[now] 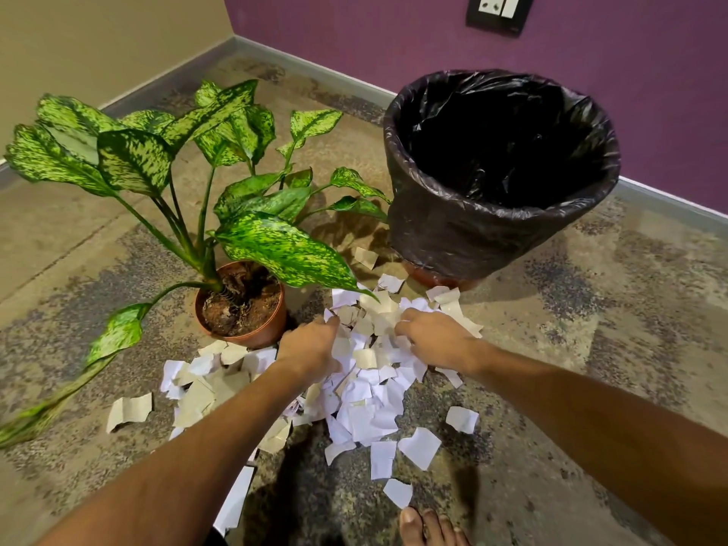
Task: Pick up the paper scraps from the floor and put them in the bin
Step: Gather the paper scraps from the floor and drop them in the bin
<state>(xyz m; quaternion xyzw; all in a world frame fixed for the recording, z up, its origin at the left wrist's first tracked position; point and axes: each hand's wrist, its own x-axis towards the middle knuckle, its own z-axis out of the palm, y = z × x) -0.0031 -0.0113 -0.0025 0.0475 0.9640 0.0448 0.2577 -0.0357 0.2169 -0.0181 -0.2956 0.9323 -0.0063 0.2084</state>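
Note:
A heap of white and beige paper scraps (368,392) lies on the floor in front of me. My left hand (309,346) and my right hand (431,340) are both down in the far part of the heap, fingers curled into the scraps and closing round a bunch between them. The bin (465,238), lined with a black bag, stands open just beyond the heap to the right; its inside looks dark and I see no paper in it.
A potted plant (242,305) with long green leaves stands left of the heap, one leaf hanging over the scraps. Loose scraps (130,411) lie apart around the heap. My bare foot (427,528) is at the bottom edge. Purple wall (354,29) behind the bin.

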